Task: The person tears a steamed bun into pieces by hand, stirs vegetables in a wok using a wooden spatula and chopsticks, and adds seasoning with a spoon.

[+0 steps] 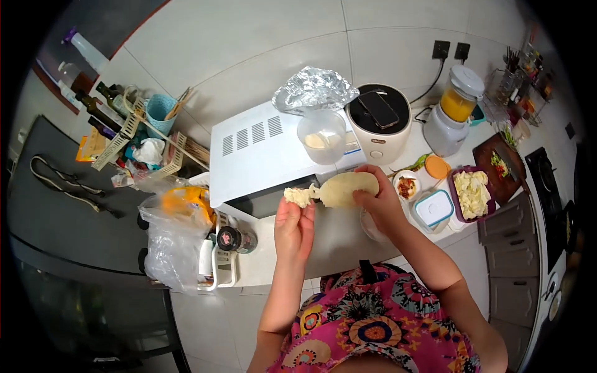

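Note:
In the head view my left hand points upward with a pale, rough, dough-like lump at its fingertips. My right hand grips a flat, pale cream oval piece by its right end, thumb on the near face. A narrow end of this piece reaches left to the lump, and a small pale bit sits where they meet. I cannot tell what the oval piece is made of. Both hands are raised in front of a white microwave. A clear plastic container with pale contents stands on top of the microwave.
Crumpled foil lies behind the container. A phone rests on a cooker. Rightward stand a blender, a blue-rimmed box and a tub of pale pieces. A jar and plastic bags are on the left.

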The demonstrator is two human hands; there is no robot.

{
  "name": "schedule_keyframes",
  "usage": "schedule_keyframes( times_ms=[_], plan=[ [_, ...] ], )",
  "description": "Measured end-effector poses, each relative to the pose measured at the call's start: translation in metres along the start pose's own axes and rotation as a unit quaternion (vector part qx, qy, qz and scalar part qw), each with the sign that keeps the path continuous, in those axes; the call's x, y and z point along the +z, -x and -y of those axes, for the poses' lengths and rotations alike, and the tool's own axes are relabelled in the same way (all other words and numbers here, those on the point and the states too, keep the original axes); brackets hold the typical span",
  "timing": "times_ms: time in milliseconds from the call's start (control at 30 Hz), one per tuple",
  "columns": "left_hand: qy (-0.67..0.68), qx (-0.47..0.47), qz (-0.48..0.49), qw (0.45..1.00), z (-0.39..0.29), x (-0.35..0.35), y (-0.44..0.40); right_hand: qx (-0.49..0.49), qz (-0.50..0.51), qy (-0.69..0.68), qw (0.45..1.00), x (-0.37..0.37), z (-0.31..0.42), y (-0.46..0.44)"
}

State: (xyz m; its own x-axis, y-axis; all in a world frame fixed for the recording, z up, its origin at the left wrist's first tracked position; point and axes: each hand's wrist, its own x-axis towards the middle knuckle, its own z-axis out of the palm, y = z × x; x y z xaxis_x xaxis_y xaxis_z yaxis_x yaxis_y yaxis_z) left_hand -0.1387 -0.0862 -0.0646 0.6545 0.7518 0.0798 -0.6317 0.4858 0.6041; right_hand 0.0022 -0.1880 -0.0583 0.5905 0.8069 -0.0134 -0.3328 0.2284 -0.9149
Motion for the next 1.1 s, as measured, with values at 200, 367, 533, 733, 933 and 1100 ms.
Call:
schedule_keyframes(
  times_ms=[200,367,533,733,933,1100],
  plan=[
    [-0.007,0.012,-0.012,1.0,0.005,-0.021,-0.006,0.044,-0.108,0.006,0.993,-0.027,-0.006,0.012],
    [-0.036,-0.146,-0.06,0.987,0.022,-0.03,-0.002,-0.014,-0.175,-0.128,0.976,-0.079,0.004,0.047],
    [-0.089,-0.282,-0.082,0.952,0.075,-0.064,0.008,0.02,-0.256,-0.073,0.964,-0.11,-0.001,0.092],
    [-0.119,-0.362,-0.106,0.918,0.125,-0.075,0.012,0.026,-0.277,-0.119,0.953,-0.117,-0.008,0.105],
    [-0.069,-0.328,-0.068,0.94,0.134,-0.045,0.003,0.034,-0.261,-0.132,0.956,-0.144,0.002,0.102],
    [-0.049,-0.334,-0.102,0.936,0.152,-0.05,-0.002,0.023,-0.262,-0.147,0.954,-0.175,0.015,0.103]
  ],
)
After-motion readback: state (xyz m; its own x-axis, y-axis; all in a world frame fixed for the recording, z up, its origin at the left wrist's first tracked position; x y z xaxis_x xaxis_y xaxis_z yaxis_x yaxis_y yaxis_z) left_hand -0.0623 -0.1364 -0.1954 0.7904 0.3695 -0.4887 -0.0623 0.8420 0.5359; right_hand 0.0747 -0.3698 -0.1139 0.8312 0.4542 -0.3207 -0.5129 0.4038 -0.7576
